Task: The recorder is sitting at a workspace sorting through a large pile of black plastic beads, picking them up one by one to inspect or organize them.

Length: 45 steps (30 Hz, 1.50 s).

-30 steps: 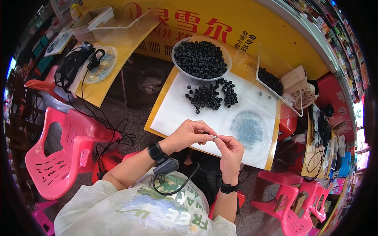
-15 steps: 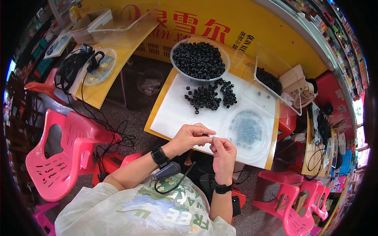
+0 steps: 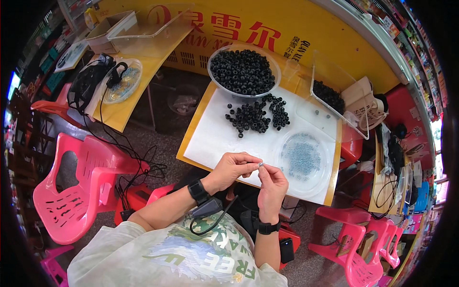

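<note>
Silvery small part (image 3: pixel 260 164) pinched between my two hands at the near edge of the bench (image 3: pixel 193 138). L hand (image 3: pixel 234 168) fingertips closed on it from the left; R hand (image 3: pixel 272 184) thumb + forefinger meet it from the right. Too small to tell what it is; looks like a tiny metal piece.

Change vs. a sec ago: R hand was lower and further right, fingers spread a bit off the L; half a sec ago it came up; now both grips meet at one point above the white sheet (image 3: pixel 224 134). My read: the piece is being worked or joined between the fingertips, not set down.

Surface: yellow-topped bench, white sheet over it. Clear dish of pale blue bits (image 3: pixel 301 158) just R of my hands. Loose black beads (image 3: pixel 256 115) scattered mid-sheet; big clear bowl of black beads (image 3: pixel 244 71) at the far edge. Clear tray w/ more black pieces (image 3: pixel 330 95) far R.

Room: pink plastic chairs (image 3: pixel 79 186) L, more lower R. Second yellow bench (image 3: pixel 129 103) L w/ cables + dish. Yellow banner wall behind. Cables on floor.
</note>
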Each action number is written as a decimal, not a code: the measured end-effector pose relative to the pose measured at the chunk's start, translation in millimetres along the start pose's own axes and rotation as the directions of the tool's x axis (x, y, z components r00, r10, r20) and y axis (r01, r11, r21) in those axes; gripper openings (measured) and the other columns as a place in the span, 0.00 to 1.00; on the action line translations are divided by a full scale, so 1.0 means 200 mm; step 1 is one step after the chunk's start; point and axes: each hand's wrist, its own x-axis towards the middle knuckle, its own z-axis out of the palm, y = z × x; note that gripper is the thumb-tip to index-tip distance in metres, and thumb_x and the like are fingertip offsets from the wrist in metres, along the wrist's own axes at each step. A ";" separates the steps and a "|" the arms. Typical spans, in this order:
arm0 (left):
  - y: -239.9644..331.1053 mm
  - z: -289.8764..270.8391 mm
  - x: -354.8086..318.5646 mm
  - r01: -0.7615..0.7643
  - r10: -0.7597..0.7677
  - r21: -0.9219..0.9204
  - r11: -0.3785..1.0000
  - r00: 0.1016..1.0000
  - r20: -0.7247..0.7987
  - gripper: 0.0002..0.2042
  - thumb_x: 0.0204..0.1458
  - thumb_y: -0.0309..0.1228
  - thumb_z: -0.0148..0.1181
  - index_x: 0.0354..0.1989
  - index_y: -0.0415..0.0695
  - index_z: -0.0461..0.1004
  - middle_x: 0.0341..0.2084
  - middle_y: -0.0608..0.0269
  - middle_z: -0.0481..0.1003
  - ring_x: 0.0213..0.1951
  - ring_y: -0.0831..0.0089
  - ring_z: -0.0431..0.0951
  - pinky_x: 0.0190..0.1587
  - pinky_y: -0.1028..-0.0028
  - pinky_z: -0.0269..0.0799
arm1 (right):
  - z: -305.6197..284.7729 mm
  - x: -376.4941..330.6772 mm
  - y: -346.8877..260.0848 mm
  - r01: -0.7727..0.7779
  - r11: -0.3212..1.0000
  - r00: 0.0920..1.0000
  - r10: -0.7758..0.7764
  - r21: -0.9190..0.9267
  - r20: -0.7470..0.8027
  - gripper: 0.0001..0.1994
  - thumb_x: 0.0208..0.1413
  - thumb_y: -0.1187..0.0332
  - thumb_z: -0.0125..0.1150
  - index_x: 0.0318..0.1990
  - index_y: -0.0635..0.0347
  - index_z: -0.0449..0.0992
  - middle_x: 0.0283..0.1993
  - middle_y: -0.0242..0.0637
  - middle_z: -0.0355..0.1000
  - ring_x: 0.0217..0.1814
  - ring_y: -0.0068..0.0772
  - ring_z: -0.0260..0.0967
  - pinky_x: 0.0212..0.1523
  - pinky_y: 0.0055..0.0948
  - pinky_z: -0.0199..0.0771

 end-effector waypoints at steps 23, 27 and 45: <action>-0.05 -0.05 0.06 0.299 -0.299 -0.219 0.929 0.954 0.036 0.12 0.59 0.27 0.59 0.49 0.36 0.75 0.28 0.72 0.74 0.27 0.85 0.70 0.30 0.85 0.70 | -0.04 -0.01 0.01 0.326 0.748 0.940 -0.322 -0.579 0.113 0.06 0.51 0.78 0.66 0.36 0.67 0.77 0.36 0.37 0.77 0.33 0.24 0.71 0.38 0.23 0.72; -0.03 -0.05 0.06 0.310 -0.299 -0.125 0.943 0.949 0.100 0.13 0.59 0.27 0.58 0.50 0.36 0.75 0.28 0.72 0.73 0.27 0.85 0.70 0.31 0.85 0.70 | -0.05 0.00 0.03 0.146 0.927 0.989 -0.147 -0.346 0.026 0.05 0.53 0.78 0.66 0.37 0.68 0.77 0.37 0.35 0.77 0.35 0.20 0.71 0.39 0.20 0.71; 0.01 -0.20 -0.12 0.249 -0.233 -0.183 0.951 0.967 0.104 0.15 0.59 0.24 0.55 0.54 0.34 0.72 0.41 0.62 0.75 0.37 0.79 0.75 0.45 0.78 0.75 | -0.19 -0.05 -0.05 0.122 0.962 0.992 -0.128 -0.243 -0.012 0.08 0.55 0.80 0.62 0.42 0.69 0.79 0.40 0.31 0.75 0.41 0.18 0.70 0.44 0.17 0.69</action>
